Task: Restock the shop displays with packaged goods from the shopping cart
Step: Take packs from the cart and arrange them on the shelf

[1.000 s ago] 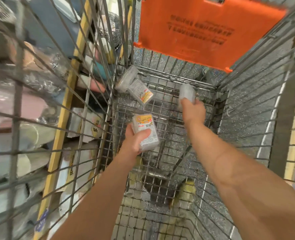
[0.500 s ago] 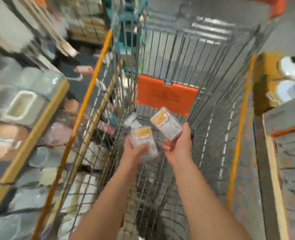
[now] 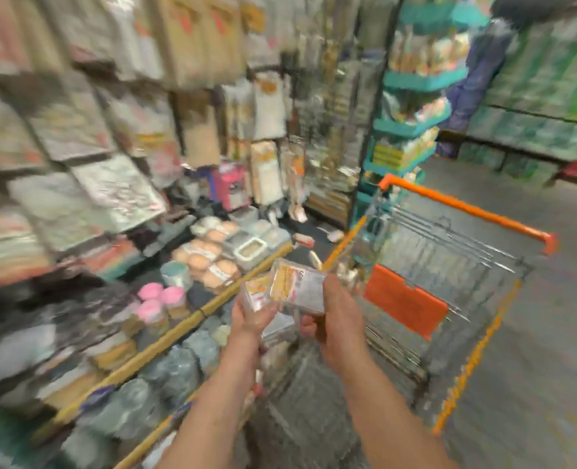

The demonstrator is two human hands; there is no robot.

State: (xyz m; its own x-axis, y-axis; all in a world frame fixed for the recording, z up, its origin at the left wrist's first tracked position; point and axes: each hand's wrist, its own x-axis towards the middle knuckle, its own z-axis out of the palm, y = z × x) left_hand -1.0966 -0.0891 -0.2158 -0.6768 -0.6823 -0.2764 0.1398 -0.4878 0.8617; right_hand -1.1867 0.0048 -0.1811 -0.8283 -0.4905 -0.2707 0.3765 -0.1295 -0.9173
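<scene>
Head view: at frame centre, two light, rigid clear packets [image 3: 297, 287] are gripped edgewise, one each, by left hand [image 3: 251, 318] and right hand [image 3: 334, 316].

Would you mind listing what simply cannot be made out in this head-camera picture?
- Print on the two packs, in the left hand and right hand: motion blur.
- The left pack: partly covered by the right pack.
- Goods on the shelf and hanging wall: smeared.
- The shopping cart floor: hidden by arms and blur.

Single head-worn view, wide-angle, looking forward and down, close over both forearms, motion-blurred throughout
</scene>
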